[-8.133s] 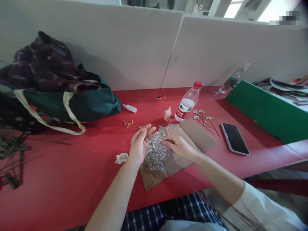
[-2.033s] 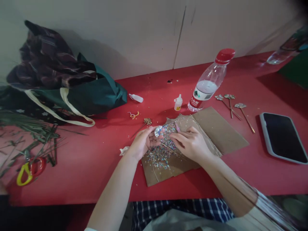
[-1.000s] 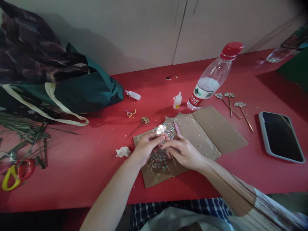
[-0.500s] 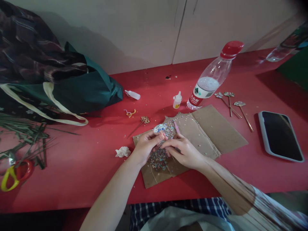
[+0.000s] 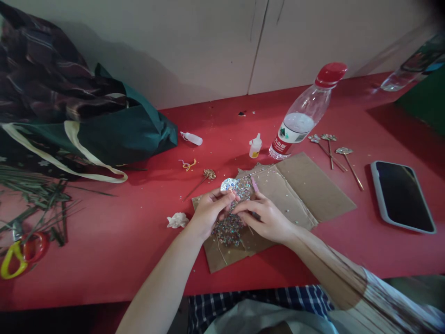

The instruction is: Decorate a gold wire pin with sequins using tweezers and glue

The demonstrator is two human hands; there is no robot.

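left hand: [image 5: 206, 215] thumb and fingers pinched on the silver ornament [image 5: 227, 184], just beyond the thumb tip.
right hand: [image 5: 266, 215] fingers curled, tips right next to the left hand's. What they close on is hidden, can't tell.
hand spacing: close together over the cardboard [image 5: 327, 190], fingertips nearly meeting; contact can't be confirmed.
silver ornament: rounded, glittery head, far side of the left fingers, above the bead pile.
pink tool: [image 5: 255, 184] sticks up at the far edge of the right hand; lower end hidden, so grip unclear.
bead pile: [image 5: 229, 232] small multicolored glitter bits on the left half of the cardboard, partly under both hands.
gold hairpin: [image 5: 209, 174] on the red table [image 5: 121, 250], far-left of the cardboard, stem pointing near-left.
crumpled tissue: [image 5: 177, 220] left, just beside the left wrist.
small bottles: glue bottle [image 5: 255, 147] upright, far of the cardboard; dropper bottle [image 5: 192, 138] on its side, farther left.
water bottle: [image 5: 294, 127] red cap, upright, far-right of the glue bottle.
right side: three finished-looking hairpins [image 5: 344, 150] lying near the water bottle, two crossing; phone [image 5: 405, 197] nearer, screen dark.
left side: green bag [image 5: 139, 134] far, scissors [image 5: 15, 260] near, among dry stalks [image 5: 38, 188].
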